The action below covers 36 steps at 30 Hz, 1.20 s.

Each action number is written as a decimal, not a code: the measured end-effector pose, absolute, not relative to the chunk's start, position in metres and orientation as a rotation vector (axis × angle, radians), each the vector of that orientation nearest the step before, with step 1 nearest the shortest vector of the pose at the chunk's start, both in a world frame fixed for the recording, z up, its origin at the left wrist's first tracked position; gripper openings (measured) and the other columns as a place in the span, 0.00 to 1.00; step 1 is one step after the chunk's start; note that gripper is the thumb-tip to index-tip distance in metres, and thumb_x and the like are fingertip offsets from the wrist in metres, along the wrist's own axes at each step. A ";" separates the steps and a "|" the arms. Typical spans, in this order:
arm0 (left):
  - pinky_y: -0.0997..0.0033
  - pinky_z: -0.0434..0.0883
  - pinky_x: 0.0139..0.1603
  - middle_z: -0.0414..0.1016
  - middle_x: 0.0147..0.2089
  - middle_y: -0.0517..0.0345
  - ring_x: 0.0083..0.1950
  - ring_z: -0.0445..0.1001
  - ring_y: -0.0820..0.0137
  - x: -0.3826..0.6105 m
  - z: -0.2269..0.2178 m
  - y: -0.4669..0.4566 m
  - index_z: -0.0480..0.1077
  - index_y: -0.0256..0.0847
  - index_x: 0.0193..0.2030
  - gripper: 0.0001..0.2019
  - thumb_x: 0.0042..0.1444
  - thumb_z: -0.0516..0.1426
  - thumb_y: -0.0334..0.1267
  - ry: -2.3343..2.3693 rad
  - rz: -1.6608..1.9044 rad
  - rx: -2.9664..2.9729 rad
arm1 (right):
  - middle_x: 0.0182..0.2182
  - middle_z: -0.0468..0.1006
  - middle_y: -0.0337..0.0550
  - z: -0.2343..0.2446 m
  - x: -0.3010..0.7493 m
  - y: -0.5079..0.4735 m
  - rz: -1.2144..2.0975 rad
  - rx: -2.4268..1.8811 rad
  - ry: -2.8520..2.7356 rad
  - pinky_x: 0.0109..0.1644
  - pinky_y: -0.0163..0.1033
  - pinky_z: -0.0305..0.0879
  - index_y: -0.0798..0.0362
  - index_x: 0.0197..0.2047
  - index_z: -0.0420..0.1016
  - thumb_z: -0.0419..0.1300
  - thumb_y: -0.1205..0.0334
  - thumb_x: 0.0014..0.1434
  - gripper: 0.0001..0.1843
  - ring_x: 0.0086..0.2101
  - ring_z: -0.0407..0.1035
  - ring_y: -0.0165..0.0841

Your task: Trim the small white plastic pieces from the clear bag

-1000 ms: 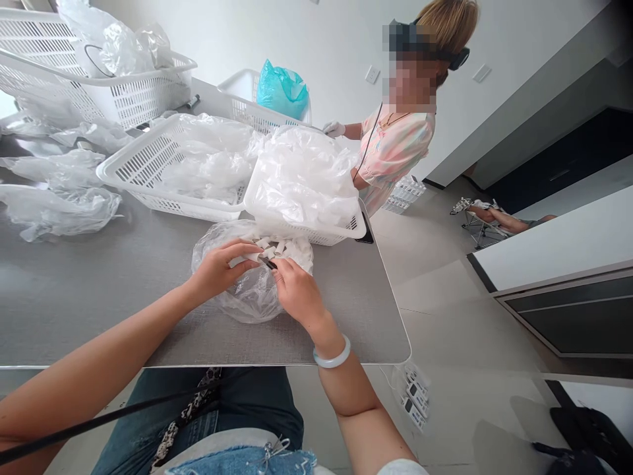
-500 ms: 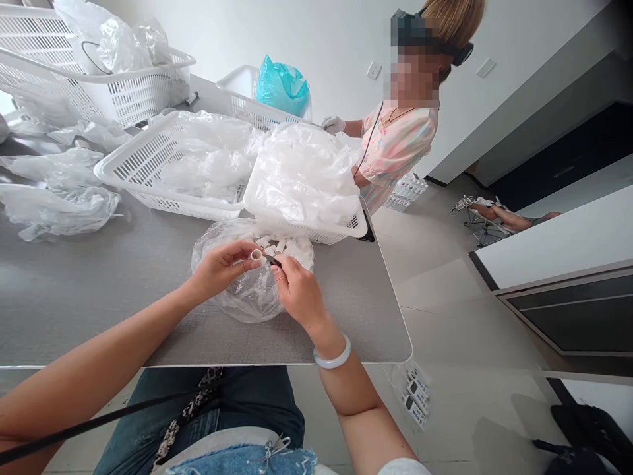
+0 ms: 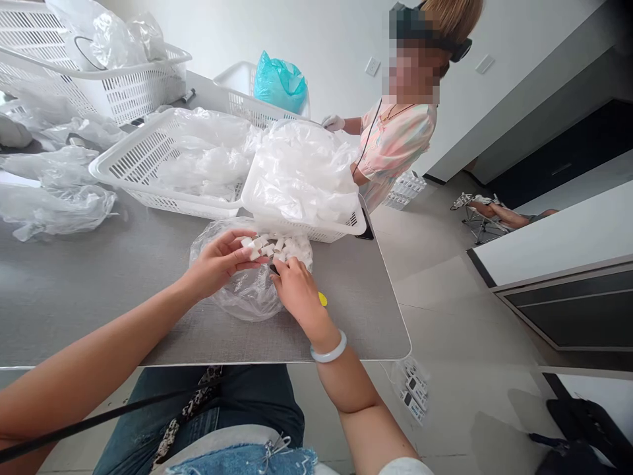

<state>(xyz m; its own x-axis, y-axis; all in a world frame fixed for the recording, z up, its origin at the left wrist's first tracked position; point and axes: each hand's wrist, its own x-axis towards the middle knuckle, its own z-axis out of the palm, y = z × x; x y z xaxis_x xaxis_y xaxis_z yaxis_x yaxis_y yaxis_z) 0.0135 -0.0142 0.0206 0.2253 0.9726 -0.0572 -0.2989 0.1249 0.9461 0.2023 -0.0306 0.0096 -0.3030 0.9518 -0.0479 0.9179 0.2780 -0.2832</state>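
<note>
White piece (image 3: 254, 253): pinched in the left hand (image 3: 222, 260), over the clear bag (image 3: 254, 300).
Right hand (image 3: 297, 285): curled around a dark tool (image 3: 273, 269), mostly hidden.
Grey table (image 3: 123, 284): under the bag, whose far part has loose white pieces (image 3: 279, 245).
White basket (image 3: 326, 232): just beyond, heaped with thin plastic (image 3: 301, 175).

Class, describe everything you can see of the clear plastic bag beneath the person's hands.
The clear plastic bag looks thin, see-through and crinkled, with glossy folds and a roughly rounded outline. It lies spread on the grey table, close by a white basket. Short white tubes are heaped towards its far side. The left hand and right hand are over it, hiding parts; whether they touch it is unclear.
</note>
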 end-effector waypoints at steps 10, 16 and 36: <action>0.79 0.81 0.33 0.82 0.31 0.53 0.31 0.82 0.71 0.018 0.024 -0.007 0.78 0.34 0.33 0.07 0.61 0.60 0.24 0.833 1.019 0.455 | 0.54 0.78 0.46 0.008 0.205 -0.029 0.116 -1.121 -2.318 0.63 0.48 0.66 0.49 0.46 0.80 0.48 0.71 0.68 0.19 0.56 0.66 0.40; 0.80 0.79 0.33 0.80 0.28 0.57 0.28 0.78 0.75 0.019 0.013 -0.010 0.78 0.35 0.32 0.05 0.53 0.69 0.27 0.735 0.982 0.520 | 0.57 0.78 0.42 -0.002 0.198 -0.031 0.114 -0.977 -2.369 0.69 0.52 0.61 0.48 0.44 0.82 0.53 0.74 0.64 0.18 0.64 0.59 0.42; 0.68 0.79 0.41 0.81 0.37 0.55 0.39 0.80 0.66 0.008 0.013 -0.008 0.79 0.42 0.38 0.13 0.52 0.70 0.47 0.765 1.310 1.438 | 0.53 0.81 0.37 0.000 0.203 -0.032 0.256 -0.824 -2.063 0.66 0.53 0.61 0.45 0.33 0.79 0.50 0.75 0.59 0.19 0.60 0.63 0.39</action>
